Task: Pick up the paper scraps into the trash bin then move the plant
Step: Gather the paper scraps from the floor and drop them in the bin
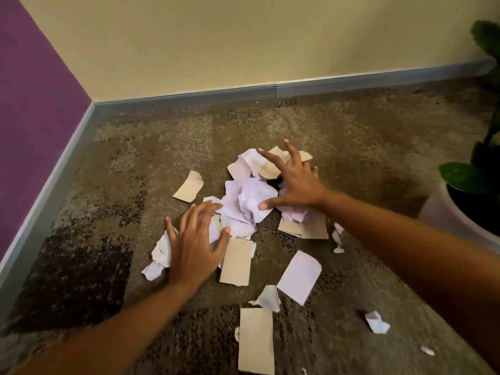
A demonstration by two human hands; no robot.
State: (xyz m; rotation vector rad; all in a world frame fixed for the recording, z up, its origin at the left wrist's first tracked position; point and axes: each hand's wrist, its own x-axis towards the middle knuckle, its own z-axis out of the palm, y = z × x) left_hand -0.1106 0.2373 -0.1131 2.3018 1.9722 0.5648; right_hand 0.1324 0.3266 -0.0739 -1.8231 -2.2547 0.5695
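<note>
The paper scraps (249,201) lie in a loose heap on the mottled brown carpet (365,147), near the corner where a purple wall (35,109) meets a cream wall (216,39) above a grey skirting board (324,87). The heap mixes crumpled white sheets with flat beige pieces.

The left hand (193,247) lies palm down on the near left edge of the heap. Its fingers (200,212) are spread wide, over a crumpled white scrap (159,253) that sticks out beneath the palm. Its thumb lies just beside a flat beige rectangle (236,262).

The right hand (295,182) reaches over the far right side of the heap, also palm down, with its fingers (273,158) splayed across white and beige pieces. Its thumb tip touches the crumpled white paper in the middle. Neither hand pinches or grips a piece, and whether the right palm presses on the paper or hovers just over it cannot be told.

Loose pieces lie around the heap:
- a curled beige scrap (188,186) on the far left
- a flat white sheet (299,277) and a torn white bit (266,297) nearer the person
- a long beige strip (255,339) near the bottom edge
- a small white wad (377,322) off to the right

The plant (470,174) stands at the right edge in a white pot (438,209), well apart from the heap, with its dark leaves partly cut off by the frame.
</note>
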